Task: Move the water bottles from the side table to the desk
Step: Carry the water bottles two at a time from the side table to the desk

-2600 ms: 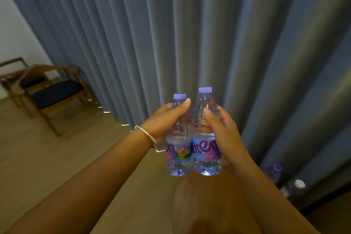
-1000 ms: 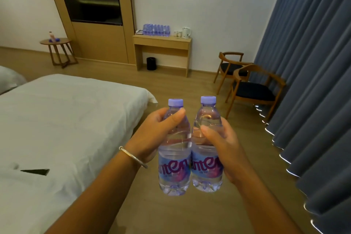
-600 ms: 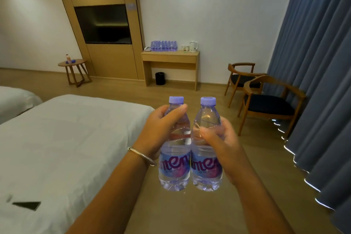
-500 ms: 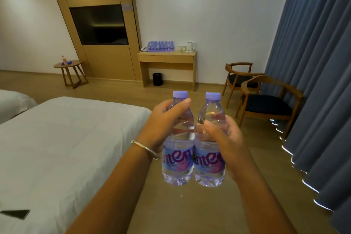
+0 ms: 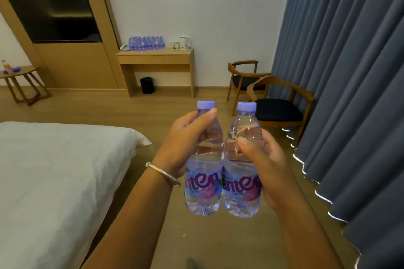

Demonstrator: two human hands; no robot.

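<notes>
The left hand (image 5: pixel 185 140) has its grip curled round the upper body of the left bottle (image 5: pixel 204 166), thumb near the cap; the right hand (image 5: pixel 265 166) grips the right bottle (image 5: pixel 241 172) likewise. Both bottles stand upright, touching side by side, held over the floor (image 5: pixel 209 236), well apart from the far table (image 5: pixel 156 57) with its row of bottles (image 5: pixel 146 43).

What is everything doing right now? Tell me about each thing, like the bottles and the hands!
Left bottle: upright, capped, held in the air by the left hand.
Right bottle: upright, capped, held by the right hand, touching the left bottle.
Desk: holds a row of bottles and a kettle.
TV: off, dark.
Curtain: drawn.
</notes>
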